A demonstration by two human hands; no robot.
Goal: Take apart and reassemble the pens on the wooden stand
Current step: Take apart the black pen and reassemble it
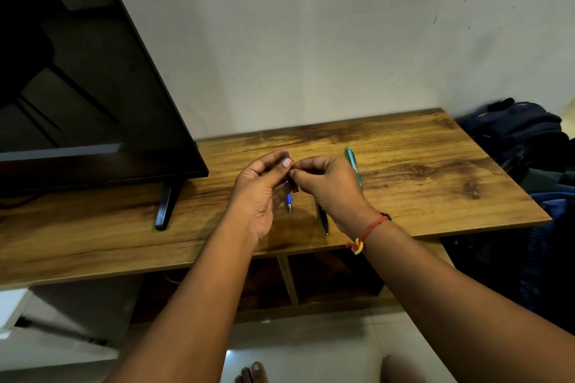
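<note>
Both hands meet above the middle of the wooden stand (404, 165). My left hand (261, 193) and my right hand (326, 183) pinch a small dark pen part (293, 186) between fingertips; most of it is hidden by the fingers. Below them a blue pen piece (289, 201) with a metal tip lies on the wood. A dark pen (323, 220) lies under my right wrist, partly covered. A teal pen (354, 165) lies just right of my right hand.
A black TV (93, 87) on a foot (166, 205) fills the stand's left side. Dark bags (522, 140) are piled past the stand's right edge. The wall runs behind. Open shelves (326, 277) sit below the top.
</note>
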